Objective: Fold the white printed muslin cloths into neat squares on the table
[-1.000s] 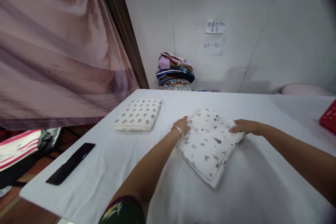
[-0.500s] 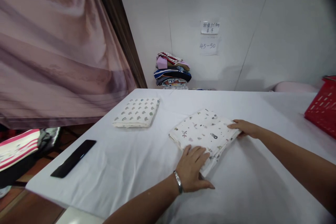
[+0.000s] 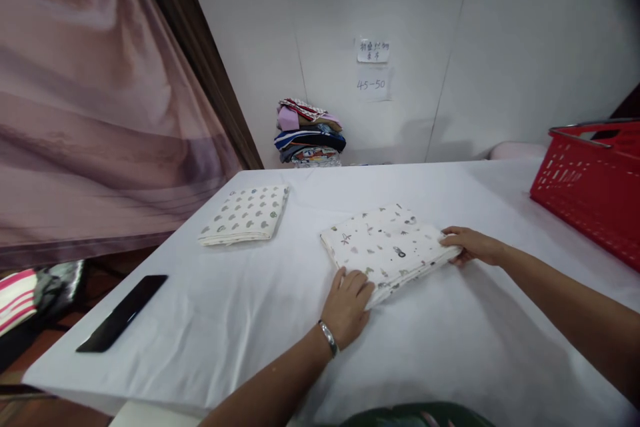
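A folded white cloth with small printed figures lies on the white-covered table. My left hand, with a silver bracelet at the wrist, holds the cloth's near left corner with curled fingers. My right hand grips its right edge, fingers closed on the fabric. A second folded cloth with a leaf print rests farther left, apart from both hands.
A red plastic basket stands at the table's right. A black flat object lies near the left edge. A stack of folded fabrics sits against the wall under two paper notes. A pink curtain hangs at left.
My left hand went from the cloth's far left corner to its near corner and now grips it. The cloth has turned a little. The view swung right, showing more of the red basket.
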The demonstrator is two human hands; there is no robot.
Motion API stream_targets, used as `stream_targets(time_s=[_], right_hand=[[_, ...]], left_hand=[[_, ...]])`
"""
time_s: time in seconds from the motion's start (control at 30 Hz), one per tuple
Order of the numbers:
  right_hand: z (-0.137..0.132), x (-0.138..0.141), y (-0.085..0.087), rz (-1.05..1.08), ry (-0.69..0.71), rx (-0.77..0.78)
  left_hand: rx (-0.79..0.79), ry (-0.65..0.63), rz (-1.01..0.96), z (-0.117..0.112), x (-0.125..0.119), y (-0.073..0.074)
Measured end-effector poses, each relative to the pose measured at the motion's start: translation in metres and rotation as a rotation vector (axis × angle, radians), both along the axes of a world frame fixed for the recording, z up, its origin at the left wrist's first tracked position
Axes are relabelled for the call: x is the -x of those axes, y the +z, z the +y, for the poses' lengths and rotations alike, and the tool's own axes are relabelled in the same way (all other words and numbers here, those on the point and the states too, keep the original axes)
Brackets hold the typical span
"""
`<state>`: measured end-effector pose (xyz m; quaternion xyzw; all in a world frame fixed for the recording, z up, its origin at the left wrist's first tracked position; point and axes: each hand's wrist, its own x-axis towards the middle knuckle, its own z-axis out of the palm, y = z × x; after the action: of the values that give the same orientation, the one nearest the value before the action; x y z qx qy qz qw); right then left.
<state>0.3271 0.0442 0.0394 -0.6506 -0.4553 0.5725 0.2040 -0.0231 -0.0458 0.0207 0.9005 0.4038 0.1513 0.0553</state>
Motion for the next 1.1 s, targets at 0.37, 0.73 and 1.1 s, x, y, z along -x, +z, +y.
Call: stream_targets(time_s=[0.37, 0.73, 1.1], right_hand=[[-0.080, 0.002, -0.017, -0.309, 0.084, -0.258], [-0.086, -0.040, -0.033, -0.739, 0.689, -1.067], [-0.068, -0.024, -0.044, -0.686, 0.810, -1.337]], left_hand=[[-0.154, 0.063, 0.111, -0.008, 0.015, 0.005], [-0.192, 0.066, 0.164, -0.006, 0.008, 0.000], [-0.147, 0.040, 0.133, -0.003, 0.012, -0.001]])
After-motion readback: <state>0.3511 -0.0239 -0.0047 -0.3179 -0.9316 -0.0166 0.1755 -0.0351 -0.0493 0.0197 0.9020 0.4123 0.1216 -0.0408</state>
